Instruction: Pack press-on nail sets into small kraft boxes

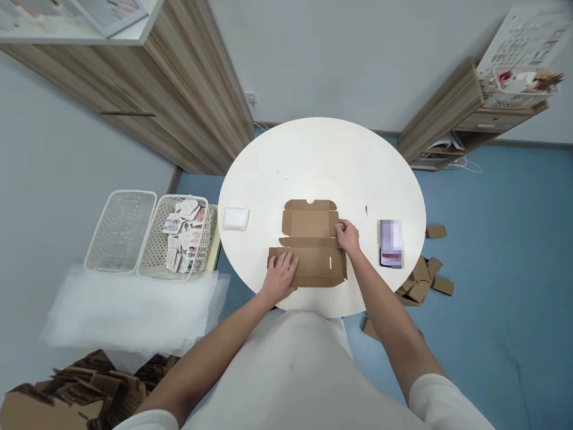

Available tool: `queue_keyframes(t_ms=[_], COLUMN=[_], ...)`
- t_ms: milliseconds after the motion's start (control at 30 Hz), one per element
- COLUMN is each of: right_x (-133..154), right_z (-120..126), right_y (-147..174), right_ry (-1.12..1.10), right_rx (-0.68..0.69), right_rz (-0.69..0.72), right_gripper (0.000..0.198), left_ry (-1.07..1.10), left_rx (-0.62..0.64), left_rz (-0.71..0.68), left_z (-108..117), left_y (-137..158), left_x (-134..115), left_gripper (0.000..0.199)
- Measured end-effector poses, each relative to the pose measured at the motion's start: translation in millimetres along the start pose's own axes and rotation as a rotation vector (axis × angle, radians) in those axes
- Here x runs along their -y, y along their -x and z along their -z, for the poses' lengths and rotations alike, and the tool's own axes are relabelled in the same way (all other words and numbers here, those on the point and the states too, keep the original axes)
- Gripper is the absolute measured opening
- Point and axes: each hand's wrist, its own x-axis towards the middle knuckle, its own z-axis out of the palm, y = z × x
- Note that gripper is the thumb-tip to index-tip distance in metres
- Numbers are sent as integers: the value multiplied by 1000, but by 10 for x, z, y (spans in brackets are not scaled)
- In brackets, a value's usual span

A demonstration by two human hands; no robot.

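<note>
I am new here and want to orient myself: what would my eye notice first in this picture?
First, the flat cardboard box at the near edge of the round white table, with the left hand pressing it and the right hand at its right flap. Left of the table stand two white baskets.

Left hand [281, 272] presses flat on the unfolded cardboard box [310, 242]; right hand [348, 234] pinches its right flap, on the round white table [322, 161].

Bright, even, diffuse indoor light – no harsh glare on the round white table [313, 161], only soft faint shadows under its near rim. Strong wide-angle bending away from the table – cabinets lean outward. Sharp centre; softer, smeared bottom-left corner.
</note>
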Motion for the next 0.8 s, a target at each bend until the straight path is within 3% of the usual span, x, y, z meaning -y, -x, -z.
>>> queue_keyframes(t_ms=[233,467,567,633,667,800], right_x=[0,4,-8,-13,-17,-53], right_z=[86,117,123,112,95,-72], right_y=[246,585,785,960,1055,1376], right_ry=[-51,125,259,405,486,747], right_rx=[9,57,8,-57,-45,253], right_rz=[96,127,158,243,315,567], right_gripper=[36,38,50,69,78,98], left_ry=[-91,-155,-152,-149,-147,-129], left_rx=[-8,7,-5,-9,-14,-74], left_rz=[70,-22,-40,-43,-44,-63], left_z=[149,115,83,57,44,10], left_y=[-198,-202,-151,-113,-94,-25], left_x=[65,134,159,167,167,154], left_gripper=[107,108,103,102,101,95])
